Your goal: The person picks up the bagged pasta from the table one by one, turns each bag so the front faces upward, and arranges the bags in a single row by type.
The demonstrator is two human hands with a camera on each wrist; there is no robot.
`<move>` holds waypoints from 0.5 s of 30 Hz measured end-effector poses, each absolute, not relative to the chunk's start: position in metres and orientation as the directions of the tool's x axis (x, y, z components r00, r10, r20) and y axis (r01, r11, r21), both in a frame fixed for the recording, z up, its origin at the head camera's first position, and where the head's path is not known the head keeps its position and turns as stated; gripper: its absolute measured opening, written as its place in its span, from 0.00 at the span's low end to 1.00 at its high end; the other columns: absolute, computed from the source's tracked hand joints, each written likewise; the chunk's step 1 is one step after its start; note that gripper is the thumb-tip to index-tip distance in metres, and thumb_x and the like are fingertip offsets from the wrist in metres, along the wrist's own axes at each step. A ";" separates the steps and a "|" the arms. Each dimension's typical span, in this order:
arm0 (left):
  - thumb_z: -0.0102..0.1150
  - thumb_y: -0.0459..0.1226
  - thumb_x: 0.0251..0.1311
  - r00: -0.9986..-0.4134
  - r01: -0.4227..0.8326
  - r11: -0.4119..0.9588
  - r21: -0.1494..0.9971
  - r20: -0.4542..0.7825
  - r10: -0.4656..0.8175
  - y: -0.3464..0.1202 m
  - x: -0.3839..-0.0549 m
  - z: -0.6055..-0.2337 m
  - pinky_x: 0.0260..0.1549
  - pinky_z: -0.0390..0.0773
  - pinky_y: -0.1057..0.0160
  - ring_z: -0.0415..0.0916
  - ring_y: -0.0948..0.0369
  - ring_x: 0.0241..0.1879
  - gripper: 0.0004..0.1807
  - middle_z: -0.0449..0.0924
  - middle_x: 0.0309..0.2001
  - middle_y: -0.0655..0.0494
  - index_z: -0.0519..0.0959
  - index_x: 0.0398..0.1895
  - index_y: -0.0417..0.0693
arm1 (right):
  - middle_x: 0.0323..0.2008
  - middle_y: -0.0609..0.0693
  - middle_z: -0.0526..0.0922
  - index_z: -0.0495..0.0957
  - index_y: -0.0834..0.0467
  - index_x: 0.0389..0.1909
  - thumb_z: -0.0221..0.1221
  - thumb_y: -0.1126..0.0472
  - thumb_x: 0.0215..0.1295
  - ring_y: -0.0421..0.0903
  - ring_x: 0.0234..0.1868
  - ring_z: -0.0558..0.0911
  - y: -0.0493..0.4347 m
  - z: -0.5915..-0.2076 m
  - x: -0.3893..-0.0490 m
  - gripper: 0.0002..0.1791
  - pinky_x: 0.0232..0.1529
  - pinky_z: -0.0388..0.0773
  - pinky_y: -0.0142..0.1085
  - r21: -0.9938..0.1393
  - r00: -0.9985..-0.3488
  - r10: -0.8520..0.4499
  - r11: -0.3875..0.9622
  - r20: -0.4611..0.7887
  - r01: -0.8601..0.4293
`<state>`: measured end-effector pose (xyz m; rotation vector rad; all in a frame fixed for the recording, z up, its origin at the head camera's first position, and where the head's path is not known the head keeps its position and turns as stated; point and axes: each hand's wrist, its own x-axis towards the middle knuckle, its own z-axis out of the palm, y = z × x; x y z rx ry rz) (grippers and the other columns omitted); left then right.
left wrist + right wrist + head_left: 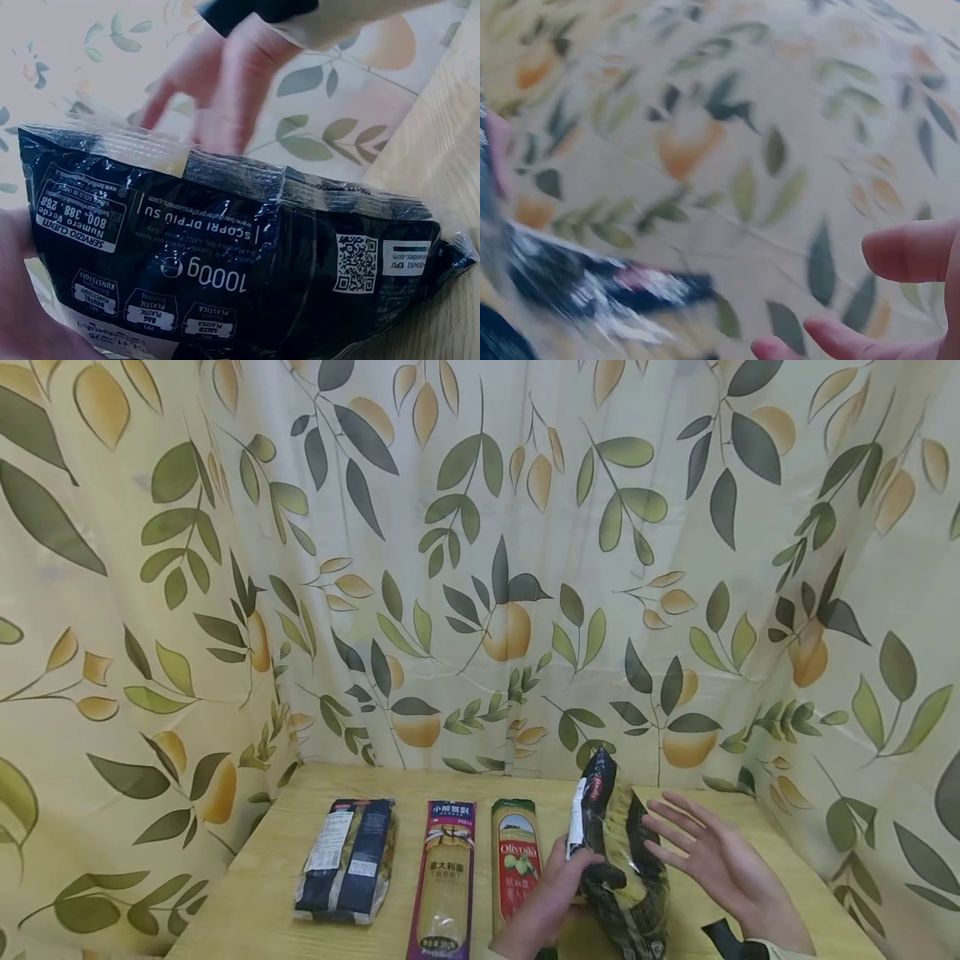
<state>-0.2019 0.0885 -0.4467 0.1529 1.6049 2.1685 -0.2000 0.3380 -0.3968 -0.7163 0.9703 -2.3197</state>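
In the head view, my left hand (546, 893) grips the left side of a dark, shiny plastic bag of pasta (618, 860), thumb across its front. The bag stands tilted above the table, and yellow pasta shows through its clear part. Its printed side fills the left wrist view, where the bag (217, 262) carries "1000g" and a QR code. My right hand (712, 860) is held just right of the bag with fingers spread and nothing in them. The right wrist view catches its fingers (907, 255) apart from the bag's blurred edge (592, 289).
A navy pasta pack (348, 860) with white labels lies on the wooden table (255, 893) at left. Beside it are a purple-edged spaghetti pack (444, 885) and a red and green Olivoila pack (516, 852), partly behind my left hand. A leaf-patterned curtain (465, 652) encloses the table.
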 end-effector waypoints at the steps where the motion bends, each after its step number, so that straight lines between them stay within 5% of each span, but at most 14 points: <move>1: 0.57 0.44 0.64 -0.898 -0.275 -0.244 0.930 -0.158 0.411 0.088 -0.203 -0.448 0.57 0.78 0.37 0.73 0.48 0.55 0.38 0.71 0.60 0.42 0.57 0.75 0.45 | 0.71 0.52 0.76 0.71 0.54 0.72 0.17 0.54 0.85 0.50 0.73 0.75 0.343 -0.401 -0.201 0.35 0.76 0.69 0.50 -0.722 -0.727 -0.625 -0.639 0.285 0.266; 5: 0.56 0.42 0.63 -0.888 -0.283 -0.264 0.922 -0.147 0.436 0.086 -0.206 -0.453 0.58 0.77 0.35 0.74 0.48 0.55 0.37 0.71 0.60 0.41 0.57 0.75 0.46 | 0.66 0.53 0.80 0.75 0.54 0.66 0.21 0.53 0.85 0.52 0.69 0.79 0.366 -0.415 -0.201 0.33 0.73 0.72 0.49 -0.671 -0.801 -0.551 -0.688 0.236 0.276; 9: 0.56 0.41 0.62 -0.879 -0.293 -0.281 0.914 -0.141 0.455 0.087 -0.208 -0.454 0.60 0.77 0.38 0.74 0.48 0.55 0.37 0.71 0.60 0.42 0.57 0.74 0.48 | 0.60 0.47 0.85 0.79 0.49 0.60 0.27 0.52 0.86 0.47 0.62 0.84 0.384 -0.425 -0.198 0.29 0.67 0.79 0.44 -0.742 -0.879 -0.459 -0.633 0.131 0.220; 15: 0.56 0.41 0.61 -0.877 -0.321 -0.277 0.906 -0.174 0.448 0.085 -0.209 -0.453 0.64 0.72 0.33 0.71 0.46 0.59 0.38 0.69 0.63 0.41 0.57 0.75 0.48 | 0.51 0.30 0.81 0.72 0.37 0.56 0.36 0.43 0.84 0.33 0.54 0.83 0.387 -0.436 -0.201 0.16 0.60 0.81 0.41 -0.936 -0.963 -0.196 -0.262 -0.186 0.234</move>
